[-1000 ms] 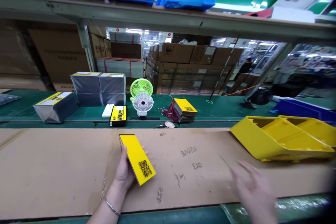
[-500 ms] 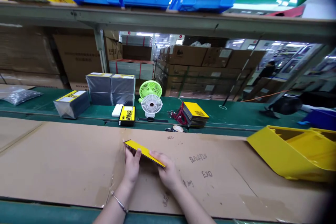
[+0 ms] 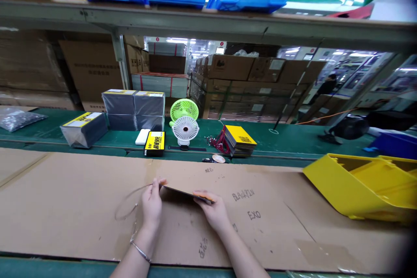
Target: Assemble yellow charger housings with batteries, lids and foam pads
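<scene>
Flat cardboard beneath thin card

The held card has a dark edge; the cardboard is brown. The card stack is yellow on top, with a black code. The counter is green.

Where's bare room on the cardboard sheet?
Bare: cardboard sheet left of the cord loop; also between the right hand and yellow bin, handwriting aside. Crowded: the middle, with left hand and right on a thin card; right end, under the bin.
</scene>
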The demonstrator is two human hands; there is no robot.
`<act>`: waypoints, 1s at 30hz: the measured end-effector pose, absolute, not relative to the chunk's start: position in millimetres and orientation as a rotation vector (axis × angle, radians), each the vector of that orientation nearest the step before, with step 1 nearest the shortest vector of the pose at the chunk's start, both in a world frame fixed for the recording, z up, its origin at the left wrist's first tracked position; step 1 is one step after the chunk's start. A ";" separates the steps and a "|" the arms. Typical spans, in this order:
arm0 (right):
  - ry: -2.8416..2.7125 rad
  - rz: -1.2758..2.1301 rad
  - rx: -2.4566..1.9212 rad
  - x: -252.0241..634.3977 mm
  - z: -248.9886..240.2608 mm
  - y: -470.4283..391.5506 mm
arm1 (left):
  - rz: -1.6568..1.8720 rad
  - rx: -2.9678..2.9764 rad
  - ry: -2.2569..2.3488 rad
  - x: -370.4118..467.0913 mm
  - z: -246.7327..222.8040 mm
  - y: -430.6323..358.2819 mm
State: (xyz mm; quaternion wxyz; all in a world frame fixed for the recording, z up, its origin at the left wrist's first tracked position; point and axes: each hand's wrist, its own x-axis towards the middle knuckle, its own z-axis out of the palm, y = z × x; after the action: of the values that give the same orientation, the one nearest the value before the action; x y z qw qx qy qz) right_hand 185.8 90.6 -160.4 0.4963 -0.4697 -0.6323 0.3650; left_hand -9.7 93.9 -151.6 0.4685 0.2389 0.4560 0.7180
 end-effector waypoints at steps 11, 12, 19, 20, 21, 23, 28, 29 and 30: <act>-1.491 0.933 -1.180 186.0 -159.9 89.7 | 1.634 0.558 1.163 -15.0 -179.9 116.3; -1.490 0.936 -1.183 185.8 -159.1 89.5 | 1.632 0.577 1.179 -15.7 -181.1 116.7; -1.494 0.947 -1.183 185.5 -156.0 87.6 | 1.641 0.617 1.191 -18.6 -183.8 119.4; -1.496 0.948 -1.182 185.4 -156.0 87.5 | 1.646 0.606 1.174 -18.2 -183.3 119.4; -1.497 0.948 -1.182 185.3 -156.1 87.4 | 1.649 0.590 1.150 -17.6 -182.3 119.0; -1.494 0.946 -1.187 185.1 -156.2 87.7 | 1.643 0.546 1.083 -16.3 -178.3 116.9; -1.457 0.934 -1.230 186.1 -156.5 90.0 | 1.547 0.435 0.873 -15.1 -160.7 107.4; -1.450 0.932 -1.238 186.6 -156.6 90.5 | 1.524 0.424 0.836 -15.3 -157.6 105.8; -1.443 0.930 -1.244 187.2 -156.6 91.0 | 1.503 0.416 0.801 -15.6 -154.9 104.3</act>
State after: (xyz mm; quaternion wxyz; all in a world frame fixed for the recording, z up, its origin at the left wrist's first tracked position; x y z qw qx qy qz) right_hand 187.2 91.0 -156.6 0.4888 -0.5120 -0.5937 0.3828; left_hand -15.6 104.3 -154.9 0.6396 0.1821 0.3513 0.6590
